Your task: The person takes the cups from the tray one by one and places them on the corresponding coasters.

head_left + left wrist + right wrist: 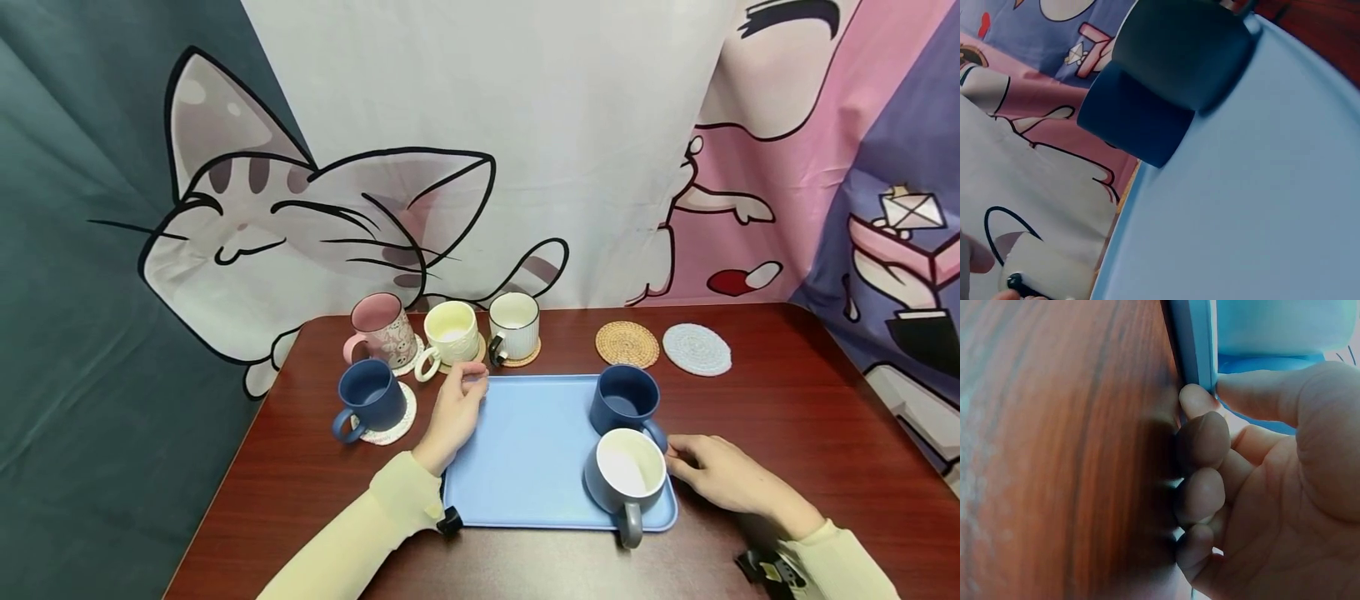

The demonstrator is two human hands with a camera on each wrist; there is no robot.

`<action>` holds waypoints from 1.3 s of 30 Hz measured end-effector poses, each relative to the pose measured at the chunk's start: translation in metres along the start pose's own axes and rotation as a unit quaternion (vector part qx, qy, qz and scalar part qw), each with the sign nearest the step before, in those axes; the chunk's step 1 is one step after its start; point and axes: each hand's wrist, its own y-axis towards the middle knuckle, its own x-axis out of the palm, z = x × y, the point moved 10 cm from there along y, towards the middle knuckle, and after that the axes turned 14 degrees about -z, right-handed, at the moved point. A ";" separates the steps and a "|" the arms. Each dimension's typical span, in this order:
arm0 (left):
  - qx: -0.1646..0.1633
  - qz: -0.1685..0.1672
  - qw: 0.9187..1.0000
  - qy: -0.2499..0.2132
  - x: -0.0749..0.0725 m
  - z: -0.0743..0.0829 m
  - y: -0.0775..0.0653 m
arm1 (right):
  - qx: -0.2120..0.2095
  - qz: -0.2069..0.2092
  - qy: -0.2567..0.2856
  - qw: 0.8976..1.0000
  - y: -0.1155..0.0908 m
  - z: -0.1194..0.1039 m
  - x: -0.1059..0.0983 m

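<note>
A light blue tray (536,450) lies on the table. Its right rim is pinched by my right hand (720,475), with the thumb and index finger at the tray edge (1200,350) in the right wrist view. My left hand (453,417) is at the tray's left edge, fingers loosely bent near the white mug (514,327) with a black handle. Two mugs stand at the tray's right end: a dark blue mug (625,402) behind, and a grey mug (626,475) with a white inside in front, its handle pointing towards me.
Left of the tray, a blue mug (372,396) stands on a white coaster (401,421). Behind it are a pink mug (382,329) and a pale yellow mug (452,333). A woven tan coaster (627,343) and a pale blue coaster (697,349) lie at the back right.
</note>
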 end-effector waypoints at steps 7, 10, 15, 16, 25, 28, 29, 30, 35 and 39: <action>0.001 -0.043 0.992 0.122 -0.010 0.006 -0.020 | -0.006 0.002 -0.003 1.000 0.000 -0.001 -0.001; 0.008 -0.062 0.986 0.157 -0.015 0.009 -0.028 | -0.002 0.002 -0.004 1.000 0.000 0.000 -0.001; 0.005 -0.066 0.972 0.224 -0.026 0.007 -0.041 | 0.001 0.002 -0.004 1.000 0.001 0.000 0.000; 0.001 -0.063 0.969 0.239 -0.029 0.005 -0.043 | 0.000 0.002 -0.004 1.000 0.001 0.000 0.000; -0.027 -0.066 0.944 0.321 -0.038 -0.010 -0.054 | 0.000 0.004 -0.001 1.000 0.000 0.000 0.000; -0.049 -0.090 0.944 0.314 -0.036 -0.018 -0.054 | -0.004 0.008 -0.005 1.000 0.000 -0.001 0.000; -0.055 -0.096 0.943 0.314 -0.035 -0.020 -0.053 | -0.004 0.009 -0.006 1.000 0.000 0.000 -0.001; -0.061 -0.100 0.942 0.313 -0.035 -0.022 -0.053 | -0.004 0.009 -0.007 1.000 0.000 0.000 -0.001; -0.068 -0.103 0.937 0.327 -0.036 -0.026 -0.050 | 0.001 0.006 -0.002 1.000 0.000 0.000 -0.001; -0.076 -0.116 0.932 0.335 -0.035 -0.028 -0.049 | 0.003 0.001 0.002 1.000 0.000 0.001 -0.001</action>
